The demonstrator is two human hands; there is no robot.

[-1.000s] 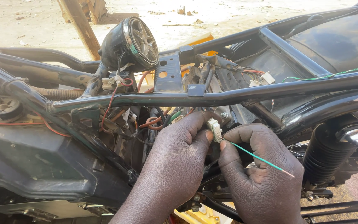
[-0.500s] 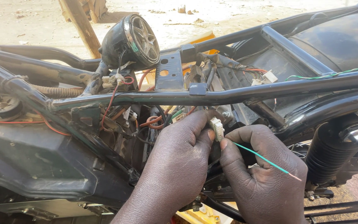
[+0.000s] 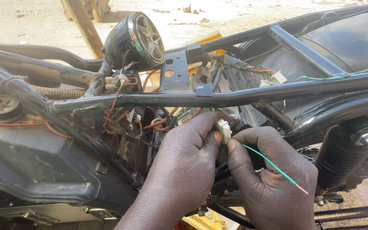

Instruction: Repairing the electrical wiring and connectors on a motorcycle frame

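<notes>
Pinching a small white plastic connector (image 3: 223, 130) between thumb and fingers, the left hand (image 3: 184, 166) is gripping it just below the black frame tube (image 3: 218, 99). The right hand (image 3: 273, 179) is clasping the same connector from the other side — a thin green wire (image 3: 273, 167) is trailing across its back. Round black gauge (image 3: 138, 40) is sitting above; red wires (image 3: 116, 102) are hanging at left.

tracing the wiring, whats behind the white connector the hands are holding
Behind the white connector, pinched between left hand and right hand, sit orange and black wires under the black frame tube. The hands cover where they lead.
</notes>
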